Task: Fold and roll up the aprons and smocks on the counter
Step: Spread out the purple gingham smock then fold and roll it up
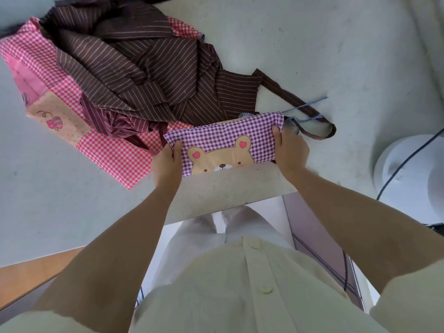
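Note:
A purple gingham apron with a tan bear patch lies folded at the counter's front edge, its lower part hanging over the edge out of sight. My left hand grips its left end, thumb on top. My right hand grips its right end the same way. Behind it a brown striped apron lies crumpled in a heap, one strap trailing to the right. Under that heap a pink gingham apron with a bee patch spreads to the left.
The grey counter stretches back and to the right. A thin blue-and-white striped tie lies by the brown strap. At the right stands a white round object with a dark cable across it. A wooden surface shows at the lower left.

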Action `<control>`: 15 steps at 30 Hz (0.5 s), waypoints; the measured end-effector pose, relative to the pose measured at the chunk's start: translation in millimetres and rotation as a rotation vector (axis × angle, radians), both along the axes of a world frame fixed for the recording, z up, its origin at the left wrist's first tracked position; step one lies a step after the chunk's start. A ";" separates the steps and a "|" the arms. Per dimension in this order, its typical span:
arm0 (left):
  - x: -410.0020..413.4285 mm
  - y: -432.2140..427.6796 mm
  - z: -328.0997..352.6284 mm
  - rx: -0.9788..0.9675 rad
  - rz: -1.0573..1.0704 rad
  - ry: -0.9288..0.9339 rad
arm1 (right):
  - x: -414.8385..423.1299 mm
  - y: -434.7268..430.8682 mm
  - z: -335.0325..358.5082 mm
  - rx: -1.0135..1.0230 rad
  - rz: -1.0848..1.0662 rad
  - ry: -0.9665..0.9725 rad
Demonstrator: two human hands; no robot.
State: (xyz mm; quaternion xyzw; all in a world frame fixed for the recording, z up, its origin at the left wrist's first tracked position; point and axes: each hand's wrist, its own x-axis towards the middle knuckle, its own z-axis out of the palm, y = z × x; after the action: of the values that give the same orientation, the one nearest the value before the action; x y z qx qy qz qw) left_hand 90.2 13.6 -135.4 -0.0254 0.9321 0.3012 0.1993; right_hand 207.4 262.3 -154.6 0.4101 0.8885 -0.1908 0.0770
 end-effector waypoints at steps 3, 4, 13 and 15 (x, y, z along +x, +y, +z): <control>0.1 2.2 3.0 -0.053 0.118 0.128 | -9.3 1.6 -2.0 0.023 0.018 -0.056; 0.9 4.2 4.9 -0.096 0.140 0.237 | -11.1 1.4 -2.8 0.028 0.019 -0.076; 11.6 66.1 -3.2 -0.402 -1.120 0.296 | -16.6 3.9 1.0 0.004 0.027 -0.124; 8.3 66.9 -16.0 -0.461 -1.092 0.147 | -17.5 7.6 1.9 -0.056 0.027 -0.120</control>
State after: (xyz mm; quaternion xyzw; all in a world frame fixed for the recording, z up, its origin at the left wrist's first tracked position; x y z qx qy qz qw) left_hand 98.5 80.5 -151.4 0.4357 0.8631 -0.0541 0.2496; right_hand 189.9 269.9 -152.7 0.4062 0.8822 -0.1897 0.1443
